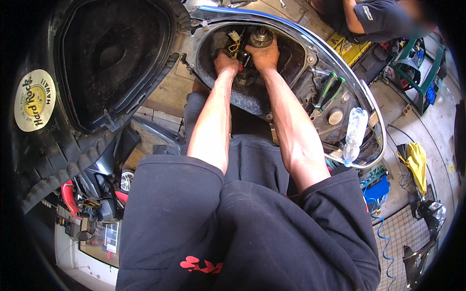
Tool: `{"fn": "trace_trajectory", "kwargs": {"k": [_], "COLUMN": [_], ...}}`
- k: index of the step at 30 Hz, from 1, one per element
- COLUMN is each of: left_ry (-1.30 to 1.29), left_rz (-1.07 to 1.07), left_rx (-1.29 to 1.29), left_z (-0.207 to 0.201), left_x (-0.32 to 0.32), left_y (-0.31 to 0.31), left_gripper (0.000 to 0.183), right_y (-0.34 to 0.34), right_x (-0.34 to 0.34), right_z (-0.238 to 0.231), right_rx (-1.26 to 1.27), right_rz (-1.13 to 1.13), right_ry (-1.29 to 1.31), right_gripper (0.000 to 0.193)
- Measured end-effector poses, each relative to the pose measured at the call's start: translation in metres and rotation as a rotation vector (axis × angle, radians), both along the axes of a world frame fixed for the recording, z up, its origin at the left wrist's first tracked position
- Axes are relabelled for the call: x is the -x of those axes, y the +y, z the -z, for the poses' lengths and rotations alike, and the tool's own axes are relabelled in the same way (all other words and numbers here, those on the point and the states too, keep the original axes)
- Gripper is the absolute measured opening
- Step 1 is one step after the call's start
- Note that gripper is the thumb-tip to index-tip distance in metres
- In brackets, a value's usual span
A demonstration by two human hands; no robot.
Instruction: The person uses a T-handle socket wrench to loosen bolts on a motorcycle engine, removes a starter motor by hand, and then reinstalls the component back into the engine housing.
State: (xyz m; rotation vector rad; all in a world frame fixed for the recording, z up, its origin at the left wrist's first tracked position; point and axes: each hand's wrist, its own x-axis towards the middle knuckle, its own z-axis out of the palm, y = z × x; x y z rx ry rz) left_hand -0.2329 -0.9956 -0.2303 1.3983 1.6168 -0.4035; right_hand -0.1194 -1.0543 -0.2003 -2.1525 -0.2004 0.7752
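Both my hands reach into the dark under-seat bucket (252, 99) of a scooter. My right hand (264, 56) is closed round a round metal part (261, 37) with a narrow shaft at its far end. My left hand (226, 63) is closed beside it, fingers curled at a small red and dark piece; what it grips is mostly hidden. Just beyond the left hand, yellow wires (234, 47) lead to a pale connector (235, 36). Dark parts between the hands are partly covered by my fingers.
The raised black seat (114, 53) stands at left. Green-handled pliers (327, 92) and a clear plastic bottle (356, 131) lie on the scooter's frame at right. Another person (378, 19) is at the far right, near a yellow case (343, 48). A blue coiled hose (383, 237) hangs at lower right.
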Motion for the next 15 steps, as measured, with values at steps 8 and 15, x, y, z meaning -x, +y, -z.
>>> {"fn": "trace_trajectory", "kwargs": {"k": [8,15], "left_ry": [-0.011,0.005], "left_rz": [0.047,-0.013], "left_rx": [-0.018,-0.044], "left_z": [-0.0059,-0.0022], "left_x": [-0.0005,-0.0037], "left_y": [-0.0018,-0.0007], "left_gripper": [0.051,0.049], "right_y": [-0.0004,0.0020], "right_x": [0.0002,-0.0008], "right_z": [-0.0013,0.0035], "right_rx": [0.045,-0.016], "right_rz": [0.016,0.028], "right_ry": [-0.003,-0.010], "right_gripper": [0.075,0.072]}}
